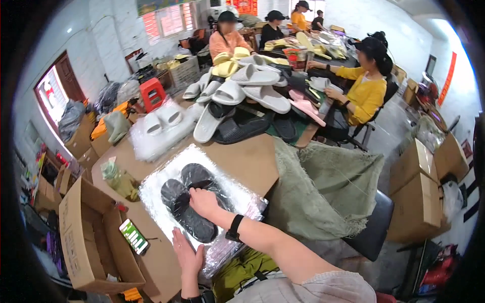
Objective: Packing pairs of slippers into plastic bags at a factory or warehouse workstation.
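Two black, rubbery slippers (203, 230) slant forward-left under the nearer right hand (204, 203), fingers bunched, grip unclear; left hand (188, 256) splayed, empty, just behind!

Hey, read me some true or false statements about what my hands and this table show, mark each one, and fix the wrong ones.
1. The right hand is over the black slippers. True.
2. The left hand is holding the phone. False: it is at the near edge of the shiny plastic packaging; the phone lies on the brown tabletop.
3. An open cardboard box is left of the phone. True.
4. The red stool is right of the slipper pile. False: it is to the left.
5. The pile includes yellow slippers. True.
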